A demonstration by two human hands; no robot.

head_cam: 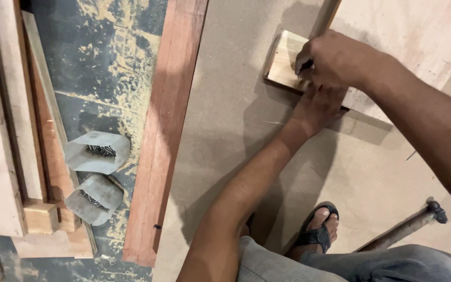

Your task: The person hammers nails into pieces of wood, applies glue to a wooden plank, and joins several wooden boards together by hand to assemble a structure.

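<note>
- The right hand is curled shut over the near corner of a small pale wood block; something dark and thin shows between thumb and forefinger, possibly a pencil or a nail, too small to tell; if that pinch loosens, the thin thing may slide off its spot on the block
- The left hand lies flat just beneath the right, fingers pointing toward the block and partly hidden by the right hand, so whether they are spread or together I cannot tell; it seems to press on the large board; the fingertips sit so near the working point that a slip could catch them
- The block rests on the large board at the top of the view, under and left of both hands, against a paler sheet; it looks loose, so it may skid if pushed sideways
- A hammer lies on the board at lower right, well apart from both hands, near a foot in a black sandal; a careless shift of that foot may knock it
- Two open paper packets of nails sit far left on the dusty floor, beyond a reddish plank
</note>
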